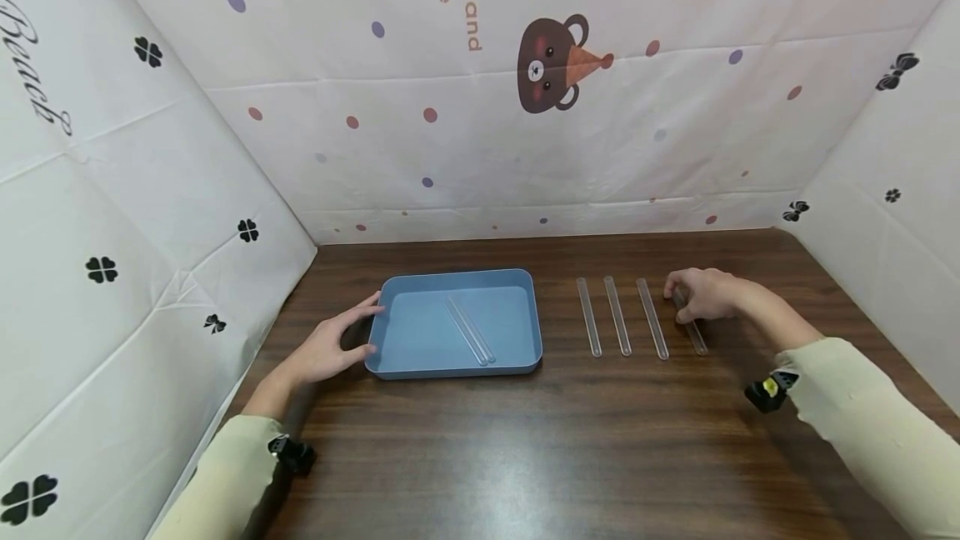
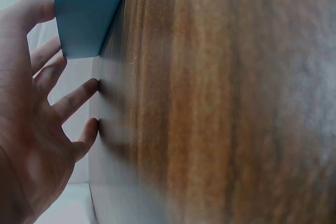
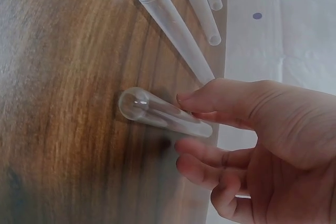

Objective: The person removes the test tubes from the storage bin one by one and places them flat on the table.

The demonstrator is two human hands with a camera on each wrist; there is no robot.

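In the head view, a blue tray [image 1: 405, 365] lies on the table with two clear test tubes [image 1: 467, 330] slanting across its bottom. My left hand [image 1: 324, 350] rests against the tray's left side, fingers spread and fairly straight. The left wrist view shows its fingertips at the tray's corner [image 2: 86, 19]. On the right, my right hand [image 1: 705, 294] has thumb and fingers on either side of a clear test tube [image 3: 157, 113] lying on the table. Its rounded end points toward me. Three more test tubes [image 1: 617, 317] lie in a row between that hand and the tray.
The brown wooden table [image 1: 510, 448] stretches toward me in front of the tray. A white printed cloth [image 1: 465, 148] rises behind it, and similar cloths stand at the left and right sides. Each wrist carries a small black device [image 1: 768, 392] on its pale sleeve.
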